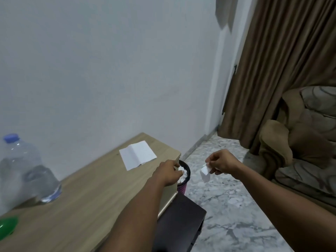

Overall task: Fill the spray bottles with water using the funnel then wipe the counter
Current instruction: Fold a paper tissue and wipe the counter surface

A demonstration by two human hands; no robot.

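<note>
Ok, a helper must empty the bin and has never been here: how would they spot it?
Find the wooden counter along the white wall and go to its far right end. On the floor beside that end stands the bin, below the left hand. It alone is round, with a black rim, purple lattice wall and white tissue inside.

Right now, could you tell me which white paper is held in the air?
The small scrap pinched in the right hand, above the floor. The folded sheet lies flat on the counter, and the crumpled pieces sit in the bin.
</note>
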